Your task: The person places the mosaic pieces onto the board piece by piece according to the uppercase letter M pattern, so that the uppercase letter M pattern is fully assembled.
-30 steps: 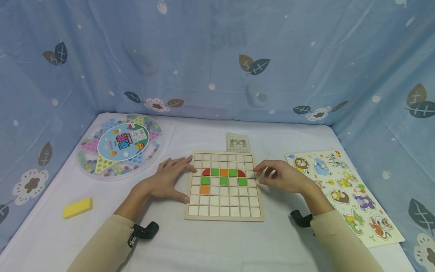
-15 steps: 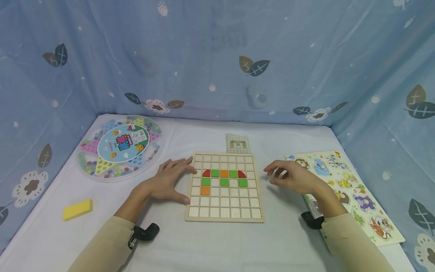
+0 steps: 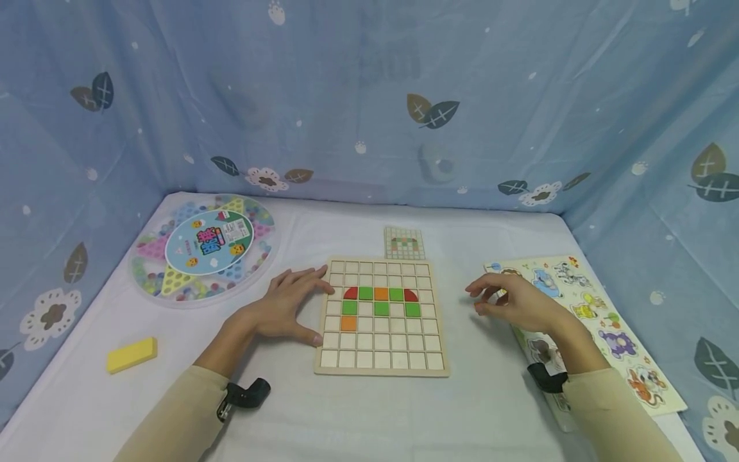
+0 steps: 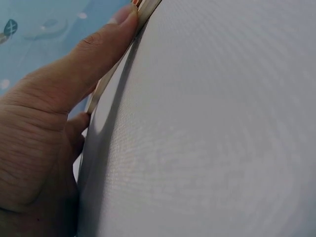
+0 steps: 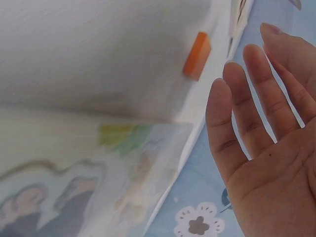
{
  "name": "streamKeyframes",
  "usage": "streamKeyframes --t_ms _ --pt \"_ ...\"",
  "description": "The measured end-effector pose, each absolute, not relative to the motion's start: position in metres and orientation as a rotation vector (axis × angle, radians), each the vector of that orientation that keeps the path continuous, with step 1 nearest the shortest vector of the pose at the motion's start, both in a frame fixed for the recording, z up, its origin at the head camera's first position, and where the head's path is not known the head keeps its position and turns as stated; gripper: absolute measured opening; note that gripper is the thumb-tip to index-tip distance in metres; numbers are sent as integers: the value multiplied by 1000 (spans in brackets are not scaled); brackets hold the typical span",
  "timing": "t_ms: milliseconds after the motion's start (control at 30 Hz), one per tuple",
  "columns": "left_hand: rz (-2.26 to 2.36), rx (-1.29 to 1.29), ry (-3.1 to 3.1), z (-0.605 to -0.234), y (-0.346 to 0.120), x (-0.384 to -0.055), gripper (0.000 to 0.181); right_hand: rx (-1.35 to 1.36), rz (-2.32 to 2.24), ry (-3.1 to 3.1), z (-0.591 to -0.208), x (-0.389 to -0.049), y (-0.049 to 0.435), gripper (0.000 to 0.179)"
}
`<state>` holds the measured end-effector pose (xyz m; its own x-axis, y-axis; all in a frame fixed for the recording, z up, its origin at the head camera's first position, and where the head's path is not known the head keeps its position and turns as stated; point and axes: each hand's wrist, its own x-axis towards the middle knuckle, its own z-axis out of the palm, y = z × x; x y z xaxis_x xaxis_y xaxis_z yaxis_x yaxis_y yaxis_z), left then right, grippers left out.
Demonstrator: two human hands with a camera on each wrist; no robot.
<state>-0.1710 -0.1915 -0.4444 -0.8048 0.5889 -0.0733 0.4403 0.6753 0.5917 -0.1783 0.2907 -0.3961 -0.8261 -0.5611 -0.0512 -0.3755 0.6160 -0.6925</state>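
Observation:
My left hand (image 3: 287,303), fingers spread, rests at the left edge of a square wooden grid board (image 3: 382,373). Its thumb touches the board's rim (image 4: 146,11) in the left wrist view. Red, green and orange tiles (image 3: 381,294) form an arch pattern in the grid, with one orange square (image 3: 349,323) lower at the left. To the right of the board, and apart from it, my right hand (image 3: 522,305) hovers with loosely bent fingers and nothing seen in them. Beyond its fingers in the right wrist view lies an orange block (image 5: 197,55), not made out in the head view.
Behind the board lies a small pattern card (image 3: 404,243). A round marble-game case (image 3: 262,269) stands at the back left, with a yellow block (image 3: 132,355) in front of it. An animal puzzle board (image 3: 658,378) lies at the right, partly under my right forearm.
My right hand has moved right, away from the grid board's right edge and toward the animal puzzle. My left hand and the tiles have stayed put.

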Motion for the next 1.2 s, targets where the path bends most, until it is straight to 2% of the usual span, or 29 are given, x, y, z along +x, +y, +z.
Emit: streamKeyframes --t_ms 867,1200 --pt "813 805 2643 -443 -191 -169 88 -727 -920 2603 -405 -167 309 41" --pt "813 810 2642 -447 -190 -171 89 -726 -840 2599 -406 -170 309 39"
